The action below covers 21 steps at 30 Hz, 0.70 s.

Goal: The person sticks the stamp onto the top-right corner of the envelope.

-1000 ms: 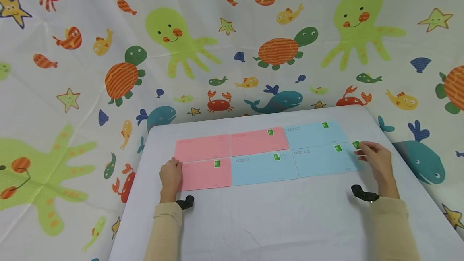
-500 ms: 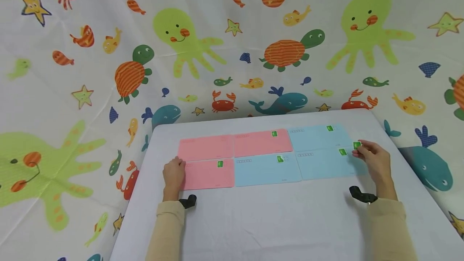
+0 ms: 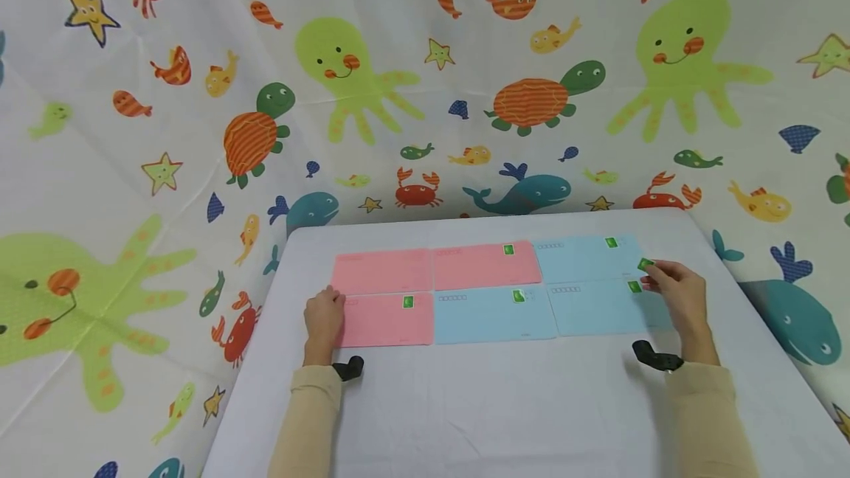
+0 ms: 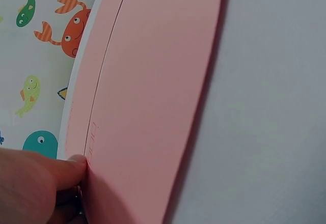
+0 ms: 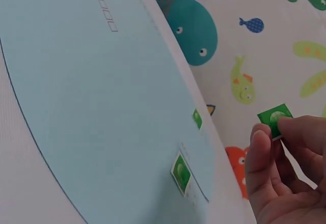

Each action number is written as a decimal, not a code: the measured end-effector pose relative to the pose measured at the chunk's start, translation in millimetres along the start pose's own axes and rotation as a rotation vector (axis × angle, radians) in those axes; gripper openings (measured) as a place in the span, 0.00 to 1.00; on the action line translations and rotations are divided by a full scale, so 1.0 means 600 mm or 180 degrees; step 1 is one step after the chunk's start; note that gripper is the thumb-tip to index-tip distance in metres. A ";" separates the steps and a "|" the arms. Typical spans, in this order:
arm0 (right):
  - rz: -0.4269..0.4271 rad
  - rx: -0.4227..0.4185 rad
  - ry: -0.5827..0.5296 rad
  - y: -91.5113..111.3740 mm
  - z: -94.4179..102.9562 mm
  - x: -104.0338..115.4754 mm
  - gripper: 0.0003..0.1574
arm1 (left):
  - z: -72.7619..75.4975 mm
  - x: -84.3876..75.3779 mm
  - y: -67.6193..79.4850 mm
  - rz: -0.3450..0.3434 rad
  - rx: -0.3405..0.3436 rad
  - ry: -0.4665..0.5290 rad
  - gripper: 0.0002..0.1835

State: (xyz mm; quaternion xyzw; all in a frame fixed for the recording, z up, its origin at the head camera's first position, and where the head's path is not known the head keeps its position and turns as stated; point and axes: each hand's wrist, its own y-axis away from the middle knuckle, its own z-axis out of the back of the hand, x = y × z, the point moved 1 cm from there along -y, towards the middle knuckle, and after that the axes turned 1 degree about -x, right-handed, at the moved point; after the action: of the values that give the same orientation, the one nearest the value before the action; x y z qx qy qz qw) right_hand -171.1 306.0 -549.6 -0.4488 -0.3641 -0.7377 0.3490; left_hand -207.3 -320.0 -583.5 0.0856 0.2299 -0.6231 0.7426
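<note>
In the head view, my left hand point(image 3: 324, 319) holds the left edge of the near-left pink envelope point(image 3: 385, 327). The left wrist view has a digit tip at that envelope's corner, with darker fingers curled below. My right hand point(image 3: 680, 301) pinches a small green stamp point(image 5: 275, 119) between thumb and fingers, raised above the right-hand blue envelopes. Below it lies the near-right blue envelope point(image 3: 598, 313), with a green stamp point(image 3: 634, 286) at its upper right. Another stamp point(image 3: 612, 243) sits on the far-right blue envelope point(image 3: 584, 260).
The envelopes lie in two rows on a white-covered table point(image 3: 498, 404). At far left is a pink envelope point(image 3: 381, 271). The far-middle pink envelope point(image 3: 481, 268) and near-middle blue envelope point(image 3: 488, 319) each bear a green stamp. Behind hangs a sea-animal printed cloth point(image 3: 385, 161).
My right hand has moved left with the stamp, from beside the blue envelopes to over them. The left hand stays at the pink envelope's edge. The head view has shifted slightly.
</note>
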 end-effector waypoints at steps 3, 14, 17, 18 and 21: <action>0.0063 0.0027 0.0254 -0.001 -0.011 0.006 0.34 | 0.000 0.001 0.000 0.0032 0.0024 -0.0017 0.14; 0.0283 0.0123 0.0175 -0.003 -0.034 0.020 0.29 | -0.003 0.000 0.000 0.0086 0.0021 0.0000 0.14; 0.0313 0.0103 0.0002 -0.002 -0.041 0.023 0.17 | -0.002 0.000 0.000 0.0084 0.0005 0.0004 0.13; 0.0326 0.0105 -0.0058 -0.002 -0.043 0.024 0.14 | -0.002 0.000 0.000 0.0102 0.0014 0.0021 0.14; 0.0349 0.0148 -0.0203 -0.001 -0.053 0.030 0.09 | -0.001 0.002 -0.001 0.0134 0.0014 0.0044 0.13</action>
State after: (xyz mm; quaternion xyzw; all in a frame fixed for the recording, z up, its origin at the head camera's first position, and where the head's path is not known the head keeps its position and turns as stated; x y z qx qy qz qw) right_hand -190.8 275.8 -543.6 -0.4832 -0.3670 -0.6941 0.3874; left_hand -208.0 -321.0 -584.5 0.0964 0.2318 -0.6073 0.7538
